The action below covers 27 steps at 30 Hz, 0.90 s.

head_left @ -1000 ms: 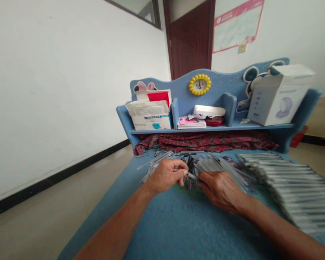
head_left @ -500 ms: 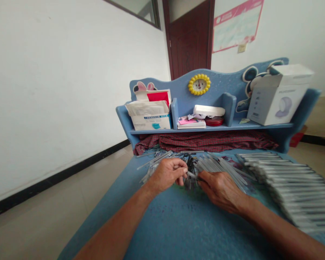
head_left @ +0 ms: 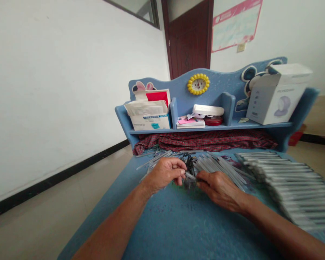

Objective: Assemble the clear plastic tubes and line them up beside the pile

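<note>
Barely shifted hands (head_left: 166,174) (head_left: 220,188), slim translucent tube (head_left: 190,176)

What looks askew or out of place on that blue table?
Mild untidiness only: loose clear tubes at left lie at mixed angles, unlike the aligned stack of tubes at right, and the checked cloth is bunched beneath the shelf. The small dark pieces are too blurred to judge.

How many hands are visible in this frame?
2: the left hand at one end of a small clear tube, the right hand at its other end. No others show.
</note>
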Each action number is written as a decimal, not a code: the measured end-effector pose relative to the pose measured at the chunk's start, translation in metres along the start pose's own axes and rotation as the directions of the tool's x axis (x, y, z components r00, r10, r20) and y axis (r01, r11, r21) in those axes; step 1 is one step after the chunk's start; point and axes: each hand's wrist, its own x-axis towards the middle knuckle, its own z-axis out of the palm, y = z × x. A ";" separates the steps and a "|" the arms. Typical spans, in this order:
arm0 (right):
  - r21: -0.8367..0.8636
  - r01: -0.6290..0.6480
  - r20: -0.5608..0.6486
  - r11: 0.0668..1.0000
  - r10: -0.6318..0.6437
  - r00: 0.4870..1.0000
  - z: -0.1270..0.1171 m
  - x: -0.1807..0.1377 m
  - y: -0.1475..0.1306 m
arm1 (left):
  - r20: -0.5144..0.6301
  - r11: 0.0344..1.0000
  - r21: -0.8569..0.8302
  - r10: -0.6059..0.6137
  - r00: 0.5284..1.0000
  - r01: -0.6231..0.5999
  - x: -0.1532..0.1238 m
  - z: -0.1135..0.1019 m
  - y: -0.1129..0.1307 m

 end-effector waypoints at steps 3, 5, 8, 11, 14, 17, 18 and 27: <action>0.108 -0.013 0.055 0.994 0.007 0.998 -0.003 0.001 0.000 | 0.040 1.000 0.004 -0.010 0.999 0.010 0.000 -0.003 0.000; 0.138 -0.016 0.063 0.990 0.007 0.998 -0.004 0.001 0.000 | 0.050 1.000 0.009 -0.013 0.999 0.012 0.000 -0.004 0.000; 0.140 -0.017 0.052 0.990 0.010 0.999 -0.005 0.001 0.000 | 0.049 1.000 0.019 0.000 0.999 0.000 0.001 -0.003 0.000; 0.131 -0.016 0.035 0.991 0.012 0.999 -0.005 0.001 -0.001 | 0.020 1.000 0.017 0.015 1.000 -0.015 0.002 -0.002 -0.002; 0.131 -0.005 0.009 0.991 0.004 1.000 -0.004 0.001 -0.001 | -0.003 1.000 0.010 0.007 1.000 -0.007 0.003 0.000 -0.005; 0.122 -0.003 -0.012 0.993 0.005 1.000 -0.002 0.002 0.000 | -0.020 1.000 0.018 -0.004 1.000 0.004 0.004 0.000 -0.006; 0.119 -0.004 -0.018 0.993 0.006 1.000 -0.002 0.002 0.000 | -0.030 1.000 0.030 -0.010 0.999 0.011 0.004 0.000 -0.006; 0.116 -0.016 -0.022 0.993 0.018 1.000 -0.002 0.001 0.000 | -0.018 0.999 0.040 -0.029 0.999 0.030 0.003 -0.001 -0.003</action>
